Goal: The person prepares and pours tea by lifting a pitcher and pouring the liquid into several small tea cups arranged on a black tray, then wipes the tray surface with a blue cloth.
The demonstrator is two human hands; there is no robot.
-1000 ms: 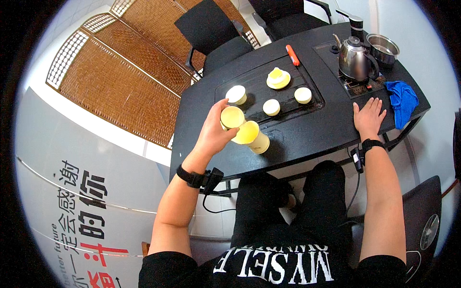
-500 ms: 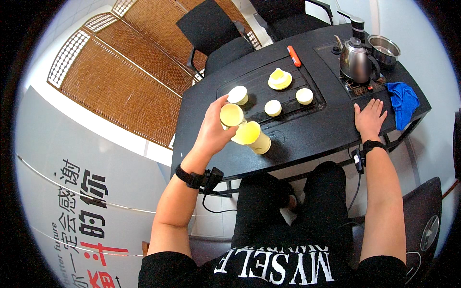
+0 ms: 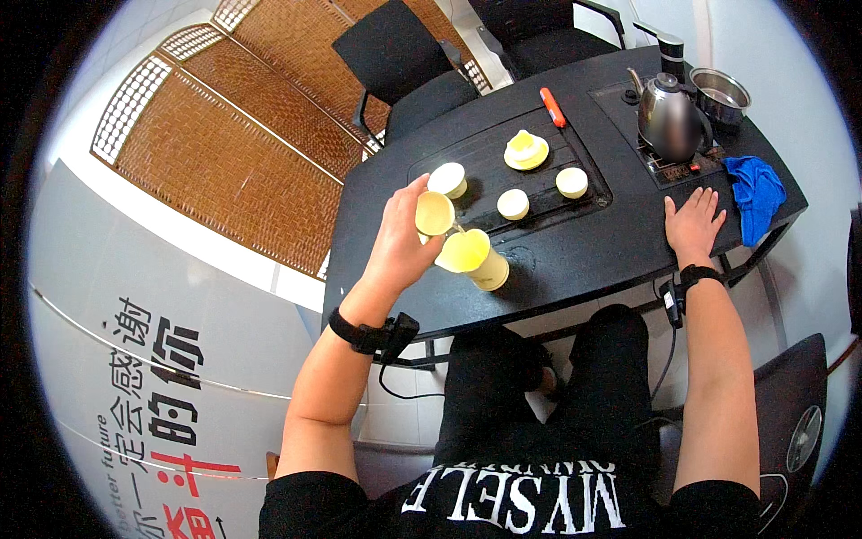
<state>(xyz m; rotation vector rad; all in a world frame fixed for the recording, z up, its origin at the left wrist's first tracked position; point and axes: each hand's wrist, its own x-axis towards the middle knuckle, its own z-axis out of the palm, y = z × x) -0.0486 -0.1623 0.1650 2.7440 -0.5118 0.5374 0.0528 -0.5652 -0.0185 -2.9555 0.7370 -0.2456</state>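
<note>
My left hand [image 3: 396, 247] is closed around a small pale cup [image 3: 435, 216], tipped toward a taller pale-yellow container [image 3: 488, 272] on the table. A thin streak, apparently liquid, shows between the cup's lip and the container's mouth. Just beyond the hand, a white bowl-like cup [image 3: 447, 180] sits at the left of the dark tea tray [image 3: 480, 160]. Two small cups, one nearer [image 3: 514, 205] and one to its right [image 3: 572, 183], stand on the tray, behind them a yellow lidded piece on a saucer [image 3: 526, 151]. My right hand [image 3: 694, 225] lies flat on the tabletop, fingers spread, holding nothing.
A steel kettle [image 3: 658, 112] stands on a heating plate at the right, beside a metal pot [image 3: 721, 92]. A blue cloth [image 3: 754, 199] hangs over the right edge. An orange-red slim object [image 3: 552, 108] lies behind the tray. Black chairs [image 3: 395, 54] stand across the table.
The cup in my left hand appears slightly more tilted toward the container. My right hand stays flat on the table; the view has shifted very slightly.
</note>
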